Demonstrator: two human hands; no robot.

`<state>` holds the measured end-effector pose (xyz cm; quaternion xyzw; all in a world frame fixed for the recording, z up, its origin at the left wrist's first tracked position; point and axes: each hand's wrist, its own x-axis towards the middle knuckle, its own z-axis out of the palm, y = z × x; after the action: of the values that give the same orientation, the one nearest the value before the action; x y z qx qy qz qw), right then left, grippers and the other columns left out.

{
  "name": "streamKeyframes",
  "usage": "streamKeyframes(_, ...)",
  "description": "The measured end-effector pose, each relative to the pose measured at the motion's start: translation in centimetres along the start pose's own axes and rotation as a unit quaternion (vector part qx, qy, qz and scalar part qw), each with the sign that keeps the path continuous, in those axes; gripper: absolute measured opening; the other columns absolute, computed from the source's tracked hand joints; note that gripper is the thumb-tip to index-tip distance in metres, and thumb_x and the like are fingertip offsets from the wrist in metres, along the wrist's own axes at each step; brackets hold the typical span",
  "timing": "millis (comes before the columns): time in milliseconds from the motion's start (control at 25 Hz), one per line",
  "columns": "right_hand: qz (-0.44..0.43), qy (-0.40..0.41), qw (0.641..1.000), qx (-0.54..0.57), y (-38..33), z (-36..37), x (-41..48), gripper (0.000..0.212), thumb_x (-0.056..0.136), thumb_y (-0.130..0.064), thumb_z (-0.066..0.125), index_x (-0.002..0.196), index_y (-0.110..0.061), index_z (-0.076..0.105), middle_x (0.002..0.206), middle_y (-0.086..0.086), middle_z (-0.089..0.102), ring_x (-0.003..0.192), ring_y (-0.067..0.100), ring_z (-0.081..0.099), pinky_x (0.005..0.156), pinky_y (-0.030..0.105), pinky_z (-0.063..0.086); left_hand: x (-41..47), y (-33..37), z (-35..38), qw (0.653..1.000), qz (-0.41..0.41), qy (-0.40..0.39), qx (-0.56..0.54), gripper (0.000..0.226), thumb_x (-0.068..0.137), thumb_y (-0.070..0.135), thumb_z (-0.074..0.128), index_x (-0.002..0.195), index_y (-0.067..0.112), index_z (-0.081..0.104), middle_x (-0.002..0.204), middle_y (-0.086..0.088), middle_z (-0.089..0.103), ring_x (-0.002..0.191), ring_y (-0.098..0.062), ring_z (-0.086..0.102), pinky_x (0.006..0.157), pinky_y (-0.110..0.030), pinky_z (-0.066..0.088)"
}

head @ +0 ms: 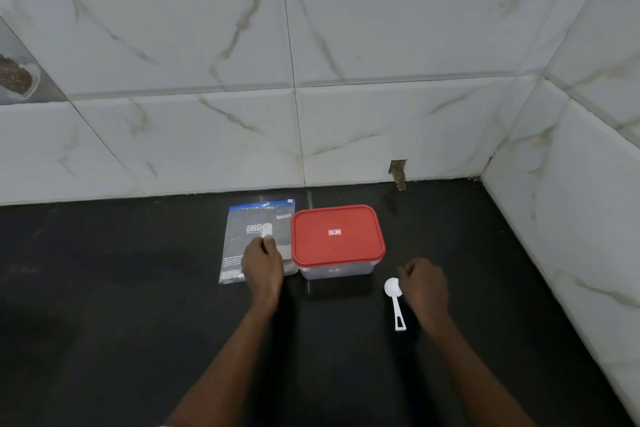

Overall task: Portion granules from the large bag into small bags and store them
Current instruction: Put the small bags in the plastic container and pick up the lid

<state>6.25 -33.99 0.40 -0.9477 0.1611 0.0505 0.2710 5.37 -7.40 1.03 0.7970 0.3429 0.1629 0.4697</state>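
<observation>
Black worktop [138, 288] carries the bag [242, 236] lying flat near the tiled wall [381, 132], with the red-lidded box [337, 236] just beside its right edge. Your left hand [263, 263] is over the bag, fingers grasping a small white piece [266, 230]. Your right hand [424, 284] sits just right of the white scoop [393, 288], fingers clenched on nothing.

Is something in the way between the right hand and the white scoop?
No, nothing visible. The white scoop lies on the black counter just left of the right hand, with no other thing between them.
</observation>
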Motion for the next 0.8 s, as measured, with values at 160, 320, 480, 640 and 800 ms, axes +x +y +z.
streamKeyframes(160, -0.026, -0.047, 0.996, -0.076, 1.3, 2.4, -4.3, 0.026, 0.088, -0.035, 0.066, 0.098, -0.011, 0.064, 0.098, 0.006, 0.07, 0.094, 0.027, 0.066, 0.068, 0.029, 0.043, -3.3, -4.5, -2.2, 0.999, 0.031, -0.01, 0.041, 0.024, 0.099, 0.013, 0.054, 0.077, 0.008, 0.062, 0.081, -0.008, 0.065, 0.078, -0.028, 0.061, 0.069, -0.032, 0.04)
streamKeyframes(320, -0.037, -0.033, 0.99, -0.134, 0.6, 2.8, -4.8, 0.015, 0.094, -0.019, 0.052, 0.101, -0.01, 0.061, 0.104, 0.007, 0.069, 0.097, 0.027, 0.066, 0.071, 0.03, 0.046, -5.9, -7.2, -2.9, 0.994, 0.056, -0.037, 0.09, 0.016, 0.097, 0.01, 0.059, 0.084, 0.009, 0.07, 0.085, -0.008, 0.067, 0.082, -0.028, 0.065, 0.075, -0.031, 0.043)
streamKeyframes(480, -0.052, 0.072, 0.995, -0.05, -0.7, -0.5, -3.6, 0.013, 0.093, -0.015, 0.056, 0.09, -0.008, 0.066, 0.092, 0.011, 0.07, 0.091, 0.032, 0.067, 0.072, 0.034, 0.047, -6.5, -6.3, -3.4, 0.991, 0.096, -0.046, 0.077, 0.017, 0.093, 0.011, 0.067, 0.109, 0.007, 0.072, 0.107, -0.007, 0.066, 0.103, -0.025, 0.063, 0.089, -0.03, 0.046)
streamKeyframes(640, -0.103, 0.1, 0.974, 0.174, -5.4, -4.4, -0.9, 0.015, 0.087, -0.015, 0.067, 0.073, -0.009, 0.067, 0.068, 0.001, 0.064, 0.066, 0.019, 0.062, 0.058, 0.028, 0.044, -6.0, -2.7, -2.8, 0.974, 0.213, -0.061, 0.053, 0.046, 0.087, 0.009, 0.075, 0.131, 0.015, 0.064, 0.128, -0.005, 0.053, 0.118, -0.016, 0.05, 0.099, -0.027, 0.041)
streamKeyframes(800, -0.107, -0.006, 0.992, 0.067, -10.0, -2.5, 1.9, 0.017, 0.092, -0.024, 0.063, 0.087, -0.009, 0.068, 0.084, 0.006, 0.069, 0.074, 0.019, 0.063, 0.06, 0.028, 0.046, -5.1, 0.5, -1.4, 0.939, 0.274, -0.156, 0.138, 0.043, 0.097, 0.017, 0.063, 0.139, 0.021, 0.058, 0.154, -0.007, 0.039, 0.141, -0.025, 0.037, 0.113, -0.036, 0.038)
